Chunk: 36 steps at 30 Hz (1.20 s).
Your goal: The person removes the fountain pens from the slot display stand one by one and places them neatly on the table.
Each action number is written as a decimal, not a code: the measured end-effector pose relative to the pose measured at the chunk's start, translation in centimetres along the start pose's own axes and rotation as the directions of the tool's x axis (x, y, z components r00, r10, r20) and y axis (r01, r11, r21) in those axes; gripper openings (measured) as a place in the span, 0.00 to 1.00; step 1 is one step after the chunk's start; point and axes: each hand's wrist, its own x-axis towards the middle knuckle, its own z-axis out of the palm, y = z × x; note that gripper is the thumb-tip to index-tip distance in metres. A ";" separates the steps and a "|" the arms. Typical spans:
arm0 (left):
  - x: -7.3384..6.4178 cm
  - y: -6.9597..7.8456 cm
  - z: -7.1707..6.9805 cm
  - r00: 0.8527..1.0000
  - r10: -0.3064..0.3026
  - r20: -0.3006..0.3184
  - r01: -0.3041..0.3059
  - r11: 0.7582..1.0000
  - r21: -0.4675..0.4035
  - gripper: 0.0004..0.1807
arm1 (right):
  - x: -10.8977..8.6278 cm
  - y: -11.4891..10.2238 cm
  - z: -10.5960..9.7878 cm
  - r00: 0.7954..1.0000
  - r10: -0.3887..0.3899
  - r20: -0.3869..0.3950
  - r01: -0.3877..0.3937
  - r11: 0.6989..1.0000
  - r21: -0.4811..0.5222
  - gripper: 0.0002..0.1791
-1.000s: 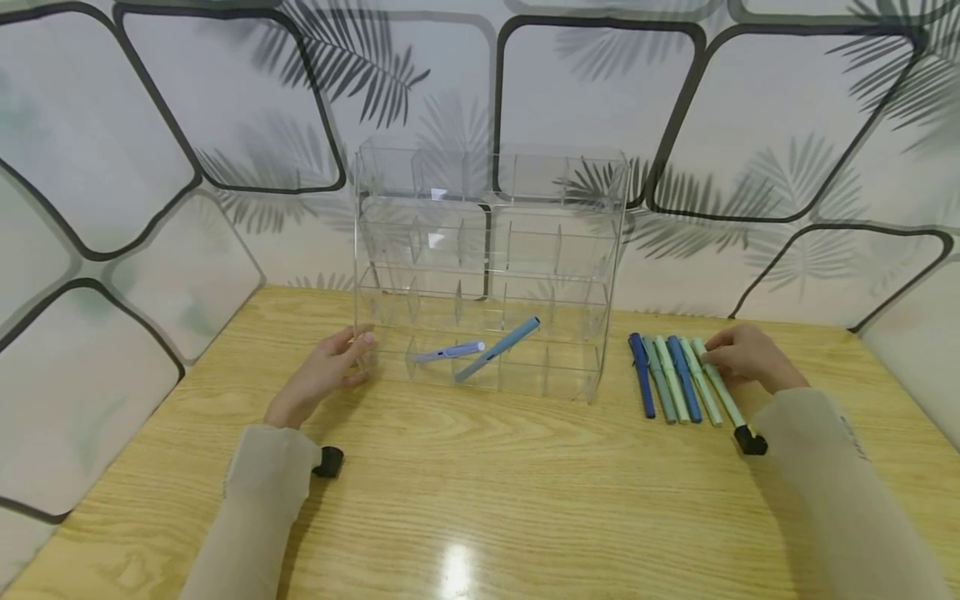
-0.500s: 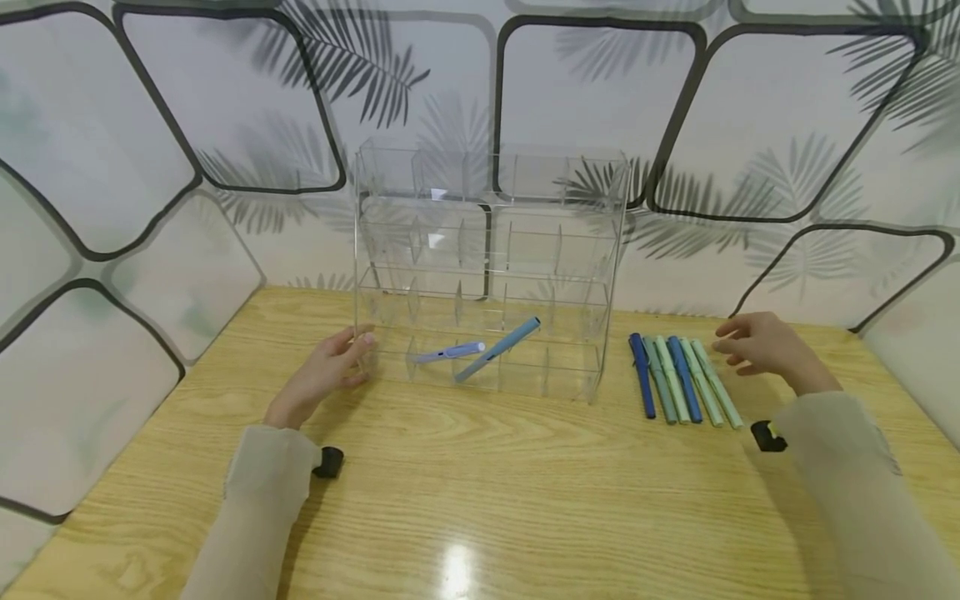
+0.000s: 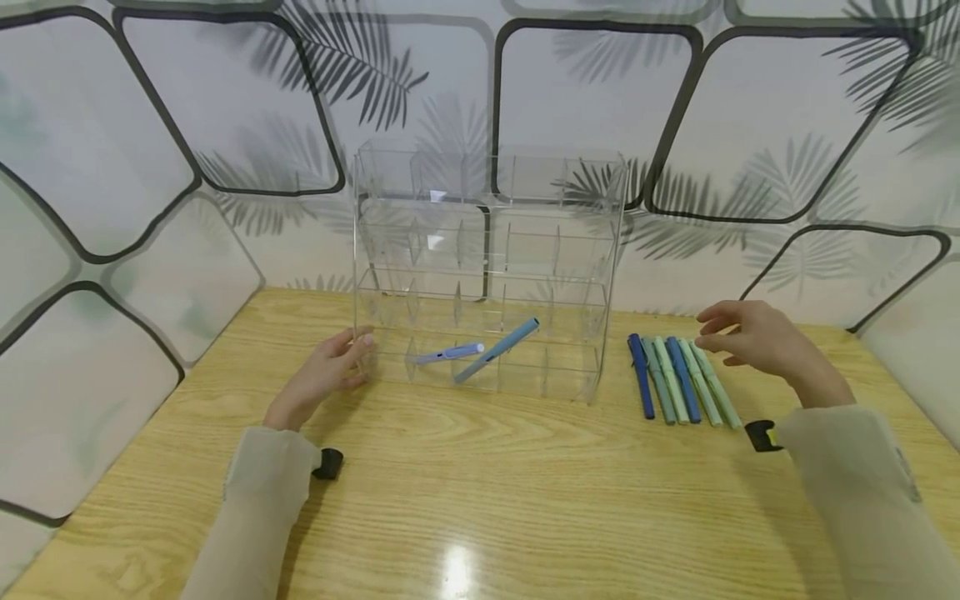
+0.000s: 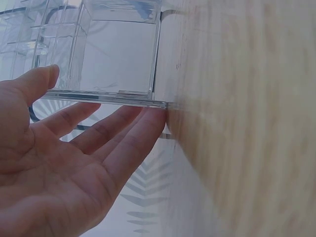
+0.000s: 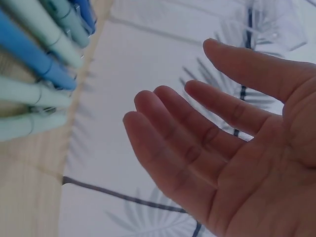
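Note:
At the left side panel of a clear acrylic display rack point(image 3: 615, 267), my left hand point(image 3: 322, 375) holds on, thumb point(image 4: 42, 83) on the inner side and fingers point(image 4: 136, 133) along the outer face. A lavender pen point(image 3: 450, 353) and a blue pen point(image 3: 498, 350) lie in the rack's lowest tier, the blue one tilted steeply. My right hand point(image 3: 757, 337) hovers with loosely bent fingers and nothing in them, near the top of a row of pens. That row runs from a dark blue pen point(image 3: 641, 377) at left to a light green pen point(image 3: 717, 386) at right.
The wooden table point(image 3: 480, 483) ends at a wall covering point(image 3: 585, 100) with black lines and leaf prints, close behind the rack. Clear dividers split each tier into compartments. Black wrist cameras point(image 3: 327, 463) sit beneath both sleeves.
My right hand let go of the rightmost light green pen, lifted off to the right, then rose slightly and came back left over the row's top. My left hand stayed at the rack.

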 end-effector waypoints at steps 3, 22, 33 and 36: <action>0.0 0.0 0.0 1.000 0.005 -0.001 -0.005 1.000 0.010 0.34 | -0.3 -1.0 0.1 1.000 -0.021 -0.014 0.021 1.000 -0.008 0.26; 0.1 0.2 0.1 1.000 0.014 0.012 -0.014 1.000 -0.007 0.35 | -0.6 -6.8 1.8 0.987 -0.143 -0.080 0.142 0.990 -0.012 0.24; -0.1 0.2 0.2 0.999 0.031 0.010 -0.031 1.000 0.002 0.37 | 0.0 -9.5 3.0 0.976 -0.204 -0.081 0.205 0.979 0.010 0.24; -0.1 0.2 0.1 1.000 0.028 0.011 -0.028 1.000 0.003 0.37 | 0.1 -10.4 3.3 0.971 -0.224 -0.086 0.225 0.974 0.008 0.22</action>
